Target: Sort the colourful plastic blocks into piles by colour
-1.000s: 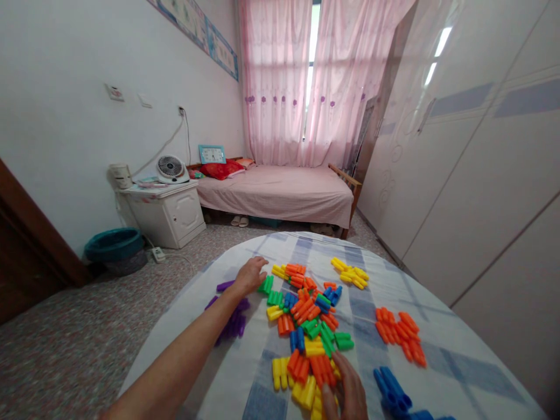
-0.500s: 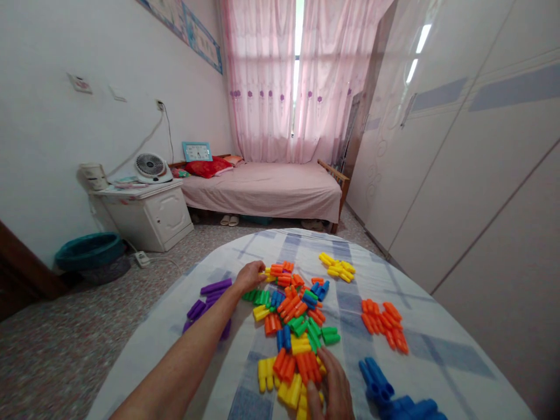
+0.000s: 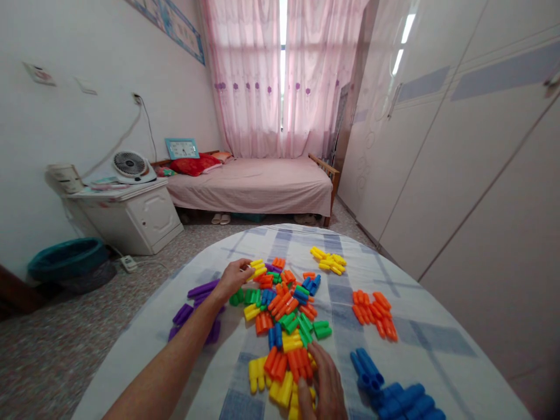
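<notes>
A mixed heap of plastic tube-shaped building blocks lies mid-table. At its far left edge my left hand (image 3: 235,279) pinches a yellow block (image 3: 258,268), lifted slightly in view beside orange blocks. My right hand (image 3: 326,385) rests at the heap's near end, thumb and fingers apart, next to an orange block (image 3: 300,364) and yellow blocks (image 3: 282,391); whether its fingertips touch them is hard to tell. Green blocks (image 3: 305,326) sit just beyond it. Purple blocks (image 3: 184,315) lie left of the heap, partly behind my left forearm.
Separate groups stand around the heap: yellow blocks (image 3: 328,261) at the back, orange blocks (image 3: 375,314) to the right, blue blocks (image 3: 406,401) at the near right. A checked cloth (image 3: 437,341) covers the round table. Beyond are a bed (image 3: 249,186), cabinet (image 3: 149,221) and bin (image 3: 70,259).
My left hand has taken up the yellow block at the heap's far left and drawn slightly back. My right hand stays by the near blocks. The whole view has shifted a little.
</notes>
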A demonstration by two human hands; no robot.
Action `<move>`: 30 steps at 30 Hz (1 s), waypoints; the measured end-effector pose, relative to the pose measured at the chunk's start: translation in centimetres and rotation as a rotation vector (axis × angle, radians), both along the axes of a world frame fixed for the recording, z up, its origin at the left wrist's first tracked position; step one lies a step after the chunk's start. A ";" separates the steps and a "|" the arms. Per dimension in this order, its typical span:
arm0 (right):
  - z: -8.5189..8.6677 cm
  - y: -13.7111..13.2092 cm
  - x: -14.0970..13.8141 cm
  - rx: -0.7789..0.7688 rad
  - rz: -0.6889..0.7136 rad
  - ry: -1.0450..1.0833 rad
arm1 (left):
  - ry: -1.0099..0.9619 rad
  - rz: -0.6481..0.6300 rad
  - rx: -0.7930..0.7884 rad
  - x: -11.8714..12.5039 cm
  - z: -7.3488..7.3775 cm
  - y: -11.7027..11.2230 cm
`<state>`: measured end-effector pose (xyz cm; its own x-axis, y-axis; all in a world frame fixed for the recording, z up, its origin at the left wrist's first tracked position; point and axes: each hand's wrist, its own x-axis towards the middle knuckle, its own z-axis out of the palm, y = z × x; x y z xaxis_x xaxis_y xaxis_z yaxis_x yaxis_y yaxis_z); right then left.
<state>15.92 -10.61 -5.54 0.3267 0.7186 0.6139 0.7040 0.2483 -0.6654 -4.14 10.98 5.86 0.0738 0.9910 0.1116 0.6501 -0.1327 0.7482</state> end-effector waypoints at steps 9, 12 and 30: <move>0.1 -0.3 1.5 -0.038 0.091 -0.161 | -0.029 0.060 0.114 0.4 -0.2 -2.2; 0.7 -0.5 1.4 -0.071 0.085 -0.127 | -0.085 -0.002 0.082 0.7 0.0 -3.6; 3.3 -1.5 0.4 -0.190 0.098 0.069 | -0.205 0.257 0.415 4.8 -4.1 -11.3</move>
